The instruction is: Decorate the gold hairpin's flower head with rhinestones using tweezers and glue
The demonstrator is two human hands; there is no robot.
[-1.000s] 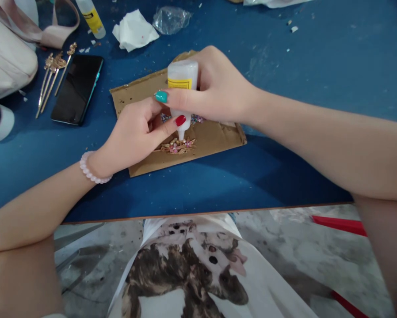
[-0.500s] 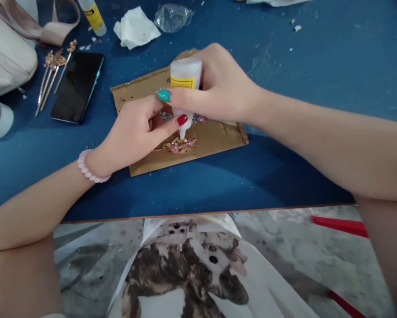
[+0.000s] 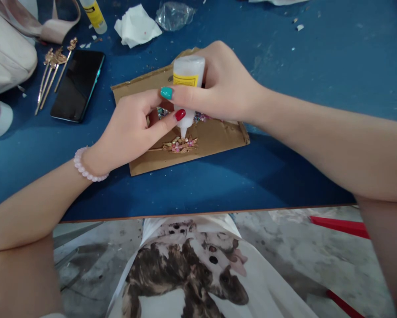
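Note:
My right hand (image 3: 218, 86) is wrapped round a clear glue bottle (image 3: 188, 66) with a yellow label, held upside down. Its white nozzle points at a gold hairpin (image 3: 180, 145) with pink flowers, lying on a piece of cardboard (image 3: 218, 140). My left hand (image 3: 132, 123) is closed at the lower part of the bottle, its red-nailed thumb in front of the neck and its other fingers partly hidden behind. The hairpin's stem runs left below this hand. Small coloured beads (image 3: 201, 117) lie on the cardboard, partly covered by the hands and bottle.
Left of the cardboard are a black phone (image 3: 77, 86), several gold hairpins (image 3: 49, 79), a roll of tape (image 3: 2, 119) and a pale bag (image 3: 9, 48). Behind stand a second glue bottle (image 3: 94, 15), crumpled tissue (image 3: 135, 26) and clear plastic (image 3: 175, 16). The blue table (image 3: 211, 190) ends before my lap.
The bottle has shifted slightly right and tilts a little differently, its nozzle still at the hairpin. My left hand has moved up a little, showing more of the hairpin's stem.

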